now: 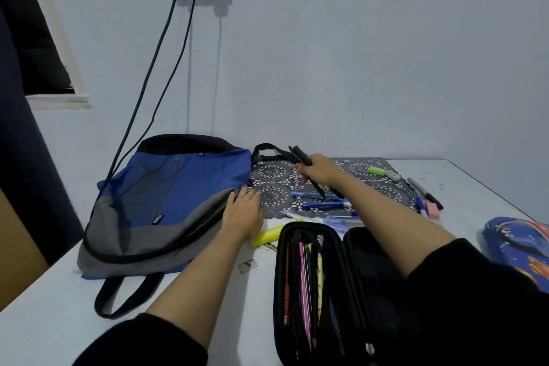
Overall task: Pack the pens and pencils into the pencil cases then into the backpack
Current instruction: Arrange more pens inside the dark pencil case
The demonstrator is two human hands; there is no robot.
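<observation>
Both hands were out: the right hand (318, 171) curled its fingers round black pens (301, 156), with blue pens (320, 200) just beside them. The left hand (242, 212) laid straight fingers on the backpack (166, 196), the open pencil case (312, 291) behind them.

No text can be read with certainty. A small black label (156, 219) with white lettering is sewn onto the front of the blue and grey backpack (190, 184), but its letters are too blurred to be made out. A second small tag (201, 153) is seen near the top seam, likewise unreadable.
</observation>
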